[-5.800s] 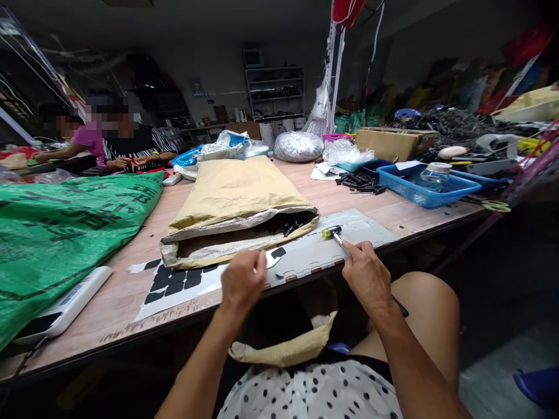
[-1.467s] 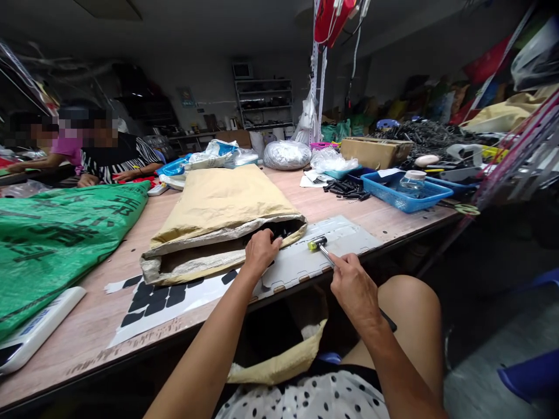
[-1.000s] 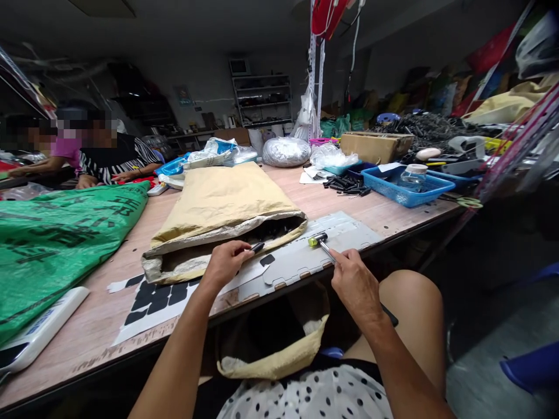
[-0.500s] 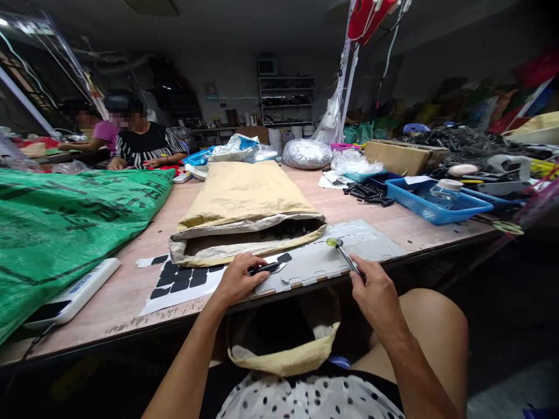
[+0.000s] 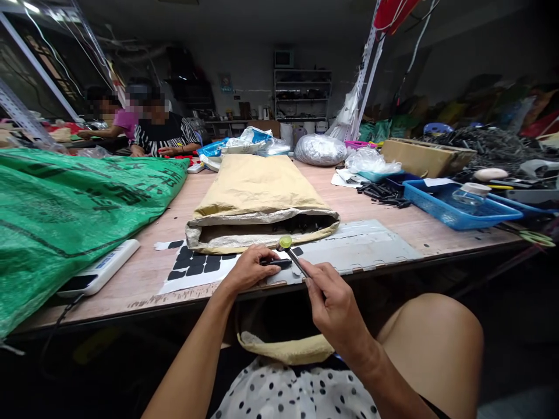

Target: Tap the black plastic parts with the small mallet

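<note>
Half a second on, the right hand [image 5: 334, 299] has swung the small hammer with a yellow-green head and thin metal shaft [image 5: 293, 259] inward from the right. Its head now hangs just above the slim black plastic piece [image 5: 276, 262]. The left hand [image 5: 248, 272] is pinched on that piece and presses it onto the flat grey metal plate [image 5: 367, 247] at the front edge of the wooden worktop [image 5: 393, 212]. The right hand is closed round the hammer's shaft.

The piece lies just before the open mouth of the brown paper sack [image 5: 262, 192], beside the white sheet of black cut pads [image 5: 196, 269].

Done well, the blow would probably be short and square. The left fingertips would stay back from the struck end, and the piece would stay flat on the plate so it cannot skid.
</note>
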`<control>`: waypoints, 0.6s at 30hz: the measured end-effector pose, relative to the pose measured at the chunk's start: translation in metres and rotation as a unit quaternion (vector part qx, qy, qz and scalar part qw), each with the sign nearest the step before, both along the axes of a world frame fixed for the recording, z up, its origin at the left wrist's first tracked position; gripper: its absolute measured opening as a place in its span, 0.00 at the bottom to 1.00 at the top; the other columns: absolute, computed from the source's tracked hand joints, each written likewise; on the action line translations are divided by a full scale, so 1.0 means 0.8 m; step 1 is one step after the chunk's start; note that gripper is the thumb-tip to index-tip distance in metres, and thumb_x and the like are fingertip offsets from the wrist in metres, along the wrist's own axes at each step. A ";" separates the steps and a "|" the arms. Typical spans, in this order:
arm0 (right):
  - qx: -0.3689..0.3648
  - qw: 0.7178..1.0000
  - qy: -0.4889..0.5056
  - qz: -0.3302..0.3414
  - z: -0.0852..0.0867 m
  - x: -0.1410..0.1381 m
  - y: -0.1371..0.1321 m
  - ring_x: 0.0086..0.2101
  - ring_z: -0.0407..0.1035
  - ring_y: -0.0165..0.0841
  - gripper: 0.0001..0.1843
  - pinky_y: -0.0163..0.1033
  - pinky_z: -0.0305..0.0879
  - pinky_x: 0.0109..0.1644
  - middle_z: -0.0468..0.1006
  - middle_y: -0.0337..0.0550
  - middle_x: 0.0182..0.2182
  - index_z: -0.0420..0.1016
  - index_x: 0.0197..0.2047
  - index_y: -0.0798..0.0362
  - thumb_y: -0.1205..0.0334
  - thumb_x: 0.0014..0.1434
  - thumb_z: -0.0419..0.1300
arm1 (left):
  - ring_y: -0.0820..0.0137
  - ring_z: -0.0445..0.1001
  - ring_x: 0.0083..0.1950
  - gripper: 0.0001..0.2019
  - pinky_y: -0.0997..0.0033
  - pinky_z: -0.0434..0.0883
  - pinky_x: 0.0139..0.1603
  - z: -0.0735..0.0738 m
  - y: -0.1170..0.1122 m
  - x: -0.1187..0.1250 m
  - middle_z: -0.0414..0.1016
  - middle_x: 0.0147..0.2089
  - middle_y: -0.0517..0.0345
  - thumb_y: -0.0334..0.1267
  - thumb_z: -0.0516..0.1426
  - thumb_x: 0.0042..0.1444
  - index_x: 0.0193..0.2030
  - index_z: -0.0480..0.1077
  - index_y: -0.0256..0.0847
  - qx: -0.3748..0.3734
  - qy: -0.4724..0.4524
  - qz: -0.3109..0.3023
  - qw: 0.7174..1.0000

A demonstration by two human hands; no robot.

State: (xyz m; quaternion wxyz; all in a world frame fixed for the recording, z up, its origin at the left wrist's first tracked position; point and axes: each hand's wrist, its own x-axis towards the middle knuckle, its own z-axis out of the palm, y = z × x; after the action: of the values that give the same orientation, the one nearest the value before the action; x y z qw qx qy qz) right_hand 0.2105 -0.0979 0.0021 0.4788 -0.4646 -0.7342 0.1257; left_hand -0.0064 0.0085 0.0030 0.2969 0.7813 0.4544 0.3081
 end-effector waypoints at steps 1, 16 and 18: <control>0.003 1.000 -0.010 -0.002 -0.001 -0.003 -0.001 0.43 0.73 0.32 0.25 0.37 0.72 0.51 0.75 0.48 0.43 0.69 0.67 0.50 0.68 0.70 0.47 | 0.58 0.74 0.50 0.12 0.62 0.70 0.52 0.001 0.000 0.000 0.79 0.45 0.53 0.44 0.66 0.52 0.42 0.82 0.43 -0.002 -0.001 -0.003 1.000; -0.058 0.995 -0.069 -0.053 -0.001 0.006 -0.006 0.37 0.73 0.31 0.25 0.35 0.71 0.47 0.73 0.44 0.38 0.72 0.65 0.50 0.69 0.69 0.45 | 0.61 0.75 0.45 0.12 0.63 0.72 0.46 -0.001 0.000 0.000 0.77 0.41 0.54 0.46 0.66 0.52 0.40 0.82 0.44 -0.011 -0.002 0.007 1.000; -0.068 0.994 -0.070 -0.055 -0.004 0.010 -0.004 0.36 0.73 0.31 0.25 0.34 0.70 0.46 0.74 0.43 0.37 0.73 0.64 0.49 0.68 0.69 0.46 | 0.60 0.75 0.46 0.12 0.64 0.72 0.47 0.001 0.000 0.000 0.77 0.41 0.54 0.46 0.66 0.52 0.41 0.82 0.43 -0.014 -0.003 0.011 1.000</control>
State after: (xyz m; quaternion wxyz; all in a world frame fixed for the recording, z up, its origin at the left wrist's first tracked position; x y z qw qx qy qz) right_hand 0.2186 -0.1012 -0.0008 0.3997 -0.5438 -0.7287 0.1161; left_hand -0.0062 0.0085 0.0038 0.3057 0.7713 0.4663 0.3070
